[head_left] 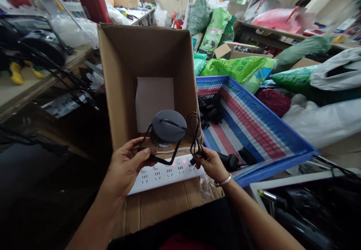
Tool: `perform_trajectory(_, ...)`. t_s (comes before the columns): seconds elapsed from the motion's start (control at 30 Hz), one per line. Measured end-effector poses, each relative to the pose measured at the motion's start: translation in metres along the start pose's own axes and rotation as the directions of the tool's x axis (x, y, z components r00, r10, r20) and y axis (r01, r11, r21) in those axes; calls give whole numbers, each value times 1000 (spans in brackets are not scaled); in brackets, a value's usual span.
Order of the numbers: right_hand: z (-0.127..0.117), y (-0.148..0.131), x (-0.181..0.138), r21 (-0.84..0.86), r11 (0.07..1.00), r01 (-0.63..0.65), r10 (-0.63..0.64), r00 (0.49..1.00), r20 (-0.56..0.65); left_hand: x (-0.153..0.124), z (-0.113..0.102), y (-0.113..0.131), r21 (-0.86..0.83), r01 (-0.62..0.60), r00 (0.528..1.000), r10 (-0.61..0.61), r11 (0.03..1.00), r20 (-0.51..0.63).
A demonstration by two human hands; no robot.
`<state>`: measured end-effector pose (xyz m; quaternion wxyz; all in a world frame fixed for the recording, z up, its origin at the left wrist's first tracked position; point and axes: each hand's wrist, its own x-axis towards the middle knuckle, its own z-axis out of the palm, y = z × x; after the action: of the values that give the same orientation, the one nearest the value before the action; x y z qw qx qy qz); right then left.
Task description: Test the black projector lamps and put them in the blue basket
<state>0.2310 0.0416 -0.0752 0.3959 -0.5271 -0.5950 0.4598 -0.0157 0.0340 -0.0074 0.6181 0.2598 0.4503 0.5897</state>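
My left hand (131, 159) pinches the angular black handle of a round, dark grey lantern-like device (170, 124), with thumb and fingers closed on it. The device is tilted in front of an upended cardboard box (149, 43), and its exact kind is unclear. In my right hand (212, 163) is a looped black cable (194, 133), its small dark end between the fingers. Just below both hands lies a white power strip (160, 177) with several sockets and small red lights. A white sheet (155, 103) stands at the back inside the box.
To the right is a blue-rimmed crate (270, 88) with a striped liner, holding black devices (210, 110). A pale-edged bin (254, 186) of dark items is at lower right. Shelving with plastic bags (299, 18) fills the right; a cluttered wooden bench (17, 92) stands left.
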Motion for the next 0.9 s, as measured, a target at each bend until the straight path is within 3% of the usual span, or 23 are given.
perform_trajectory(0.37,8,8,-7,-31,998,-62,62,998,-31,17,-8,-19,20,-86,993,84,996,84)
perform_trajectory(0.7,12,40,-26,-293,950,105,-144,983,-117,23,-3,-36,47,-141,966,127,989,224)
perform_trajectory(0.9,10,46,-26,-302,939,166,-198,977,-77,18,-3,-35,44,-117,959,101,992,266)
